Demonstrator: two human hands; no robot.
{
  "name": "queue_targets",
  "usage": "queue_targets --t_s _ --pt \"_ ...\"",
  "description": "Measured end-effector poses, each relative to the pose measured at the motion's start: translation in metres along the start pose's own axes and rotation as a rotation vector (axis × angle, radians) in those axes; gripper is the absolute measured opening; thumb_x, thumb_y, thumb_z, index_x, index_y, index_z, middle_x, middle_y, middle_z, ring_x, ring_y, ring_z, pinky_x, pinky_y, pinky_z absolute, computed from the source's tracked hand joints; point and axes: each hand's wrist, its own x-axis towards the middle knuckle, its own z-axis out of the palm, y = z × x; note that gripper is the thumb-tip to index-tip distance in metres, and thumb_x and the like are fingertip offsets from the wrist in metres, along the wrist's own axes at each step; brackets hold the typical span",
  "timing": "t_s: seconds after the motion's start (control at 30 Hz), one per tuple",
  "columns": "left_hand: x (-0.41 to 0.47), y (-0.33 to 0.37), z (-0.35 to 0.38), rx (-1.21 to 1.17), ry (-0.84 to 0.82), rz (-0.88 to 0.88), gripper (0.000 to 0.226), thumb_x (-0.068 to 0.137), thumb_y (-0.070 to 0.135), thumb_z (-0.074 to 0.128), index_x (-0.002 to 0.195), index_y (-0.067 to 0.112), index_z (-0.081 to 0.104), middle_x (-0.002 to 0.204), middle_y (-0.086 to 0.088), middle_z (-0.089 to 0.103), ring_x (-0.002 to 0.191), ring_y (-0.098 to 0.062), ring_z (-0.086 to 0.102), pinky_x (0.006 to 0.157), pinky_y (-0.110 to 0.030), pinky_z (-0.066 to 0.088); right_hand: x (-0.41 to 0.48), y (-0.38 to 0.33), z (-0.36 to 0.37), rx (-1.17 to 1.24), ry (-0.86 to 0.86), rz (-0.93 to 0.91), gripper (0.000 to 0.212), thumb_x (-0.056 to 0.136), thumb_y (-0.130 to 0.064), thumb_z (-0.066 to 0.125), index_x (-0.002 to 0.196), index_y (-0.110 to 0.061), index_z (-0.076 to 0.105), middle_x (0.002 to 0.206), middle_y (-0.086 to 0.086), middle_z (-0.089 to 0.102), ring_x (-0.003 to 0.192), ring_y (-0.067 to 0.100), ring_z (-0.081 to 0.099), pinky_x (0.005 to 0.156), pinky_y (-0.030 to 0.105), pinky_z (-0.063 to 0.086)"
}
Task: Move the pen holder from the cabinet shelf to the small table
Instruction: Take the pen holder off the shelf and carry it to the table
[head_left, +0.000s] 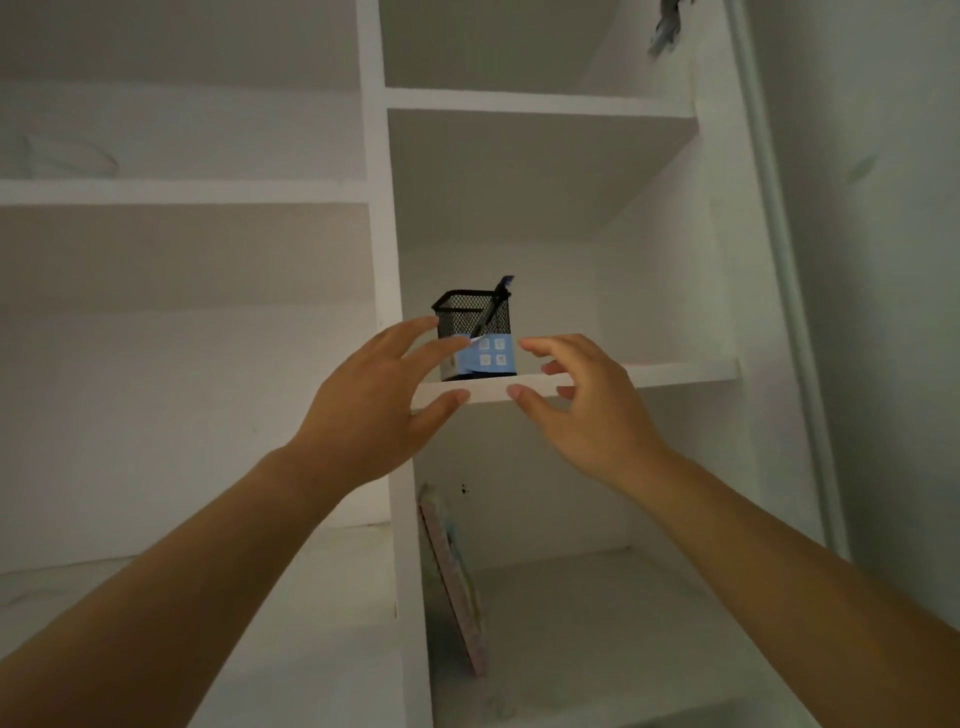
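Reach step: holder (474, 326) upright at shelf (675, 372) front edge, left end. Left hand (363, 415), right hand (587, 415) flank it, fingers spread, no contact. Next: close both sides, lift clear.

Left hand (363, 410) and right hand (587, 410) raised, fingers (415, 332) spread (unclenched)

The pen holder (472, 322) stands on the cabinet shelf (649, 375), near its front edge and toward its left end, with a pen (491, 312) leaning inside it. My left hand (363, 410) is before the shelf's front edge, left of the holder; my right hand (582, 405) is to its right. Below, a book (457, 582) leans against the divider (400, 467) at the lower shelf's left end.
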Motion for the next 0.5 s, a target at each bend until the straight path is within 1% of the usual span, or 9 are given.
queue_targets --t_s 0.03,0.1,0.13,0.2,0.27,0.33,0.43,0.5 --pt "0.004 -0.003 0.000 0.017 0.004 -0.001 0.054 0.086 0.048 0.047 0.137 0.036 0.033 0.150 0.003 0.026 0.135 -0.018 0.026 0.103 -0.040 0.031 0.006 0.003 0.002 0.000 -0.004 -0.008 0.042 0.083 -0.024 0.065 0.123 -0.017 0.052 0.119 0.002 0.053 0.100 0.013 0.051 0.081 0.023 0.045" --pt "0.013 -0.010 0.002 0.041 0.029 0.001 0.054 0.086 0.051 0.044 0.136 0.034 0.034 0.150 0.001 0.027 0.135 -0.020 0.027 0.103 -0.041 0.031 0.019 0.008 0.006 -0.016 -0.016 -0.033 0.041 0.084 -0.025 0.064 0.122 -0.017 0.052 0.118 0.003 0.054 0.098 0.009 0.048 0.077 0.011 0.038" --pt "0.017 -0.014 0.002 0.051 0.044 0.000 0.054 0.087 0.054 0.041 0.136 0.032 0.035 0.150 0.000 0.027 0.135 -0.021 0.027 0.104 -0.041 0.030 0.025 0.011 0.009 -0.032 -0.021 -0.045 0.040 0.084 -0.025 0.064 0.122 -0.016 0.052 0.117 0.003 0.054 0.098 0.007 0.047 0.074 0.007 0.035" --pt "0.026 -0.019 0.003 0.080 0.063 -0.004 0.058 0.086 0.059 0.031 0.137 0.031 0.035 0.151 -0.002 0.026 0.137 -0.022 0.025 0.106 -0.042 0.027 0.037 0.015 0.013 -0.057 -0.031 -0.061 0.042 0.084 -0.025 0.064 0.123 -0.015 0.052 0.118 0.003 0.055 0.097 0.006 0.046 0.073 0.004 0.033" --pt "0.036 -0.024 0.003 0.121 0.086 0.003 0.060 0.084 0.058 0.027 0.138 0.032 0.032 0.152 -0.003 0.023 0.139 -0.023 0.020 0.107 -0.044 0.024 0.048 0.017 0.016 -0.055 -0.033 -0.074 0.043 0.085 -0.024 0.064 0.124 -0.015 0.051 0.120 0.004 0.055 0.097 0.006 0.046 0.071 0.003 0.032" --pt "0.045 -0.030 0.002 0.148 0.119 0.009 0.059 0.085 0.056 0.028 0.139 0.033 0.030 0.153 -0.003 0.020 0.140 -0.024 0.015 0.108 -0.043 0.019 0.059 0.018 0.019 -0.045 -0.031 -0.088 0.043 0.084 -0.024 0.064 0.125 -0.015 0.051 0.120 0.004 0.054 0.098 0.005 0.043 0.072 0.007 0.032" --pt "0.060 -0.035 0.001 0.167 0.183 0.005 0.058 0.087 0.053 0.029 0.141 0.032 0.027 0.154 -0.004 0.017 0.141 -0.023 0.010 0.108 -0.040 0.015 0.074 0.019 0.024 -0.049 -0.026 -0.089 0.045 0.083 -0.025 0.065 0.124 -0.015 0.051 0.122 0.005 0.052 0.103 0.009 0.045 0.085 0.016 0.031" --pt "0.068 -0.038 0.003 0.181 0.212 -0.006 0.057 0.088 0.051 0.030 0.142 0.031 0.024 0.154 -0.005 0.015 0.142 -0.023 0.008 0.109 -0.040 0.015 0.084 0.020 0.027 -0.064 -0.013 -0.091 0.045 0.082 -0.027 0.066 0.123 -0.014 0.052 0.122 0.004 0.050 0.109 0.014 0.047 0.090 0.018 0.030"
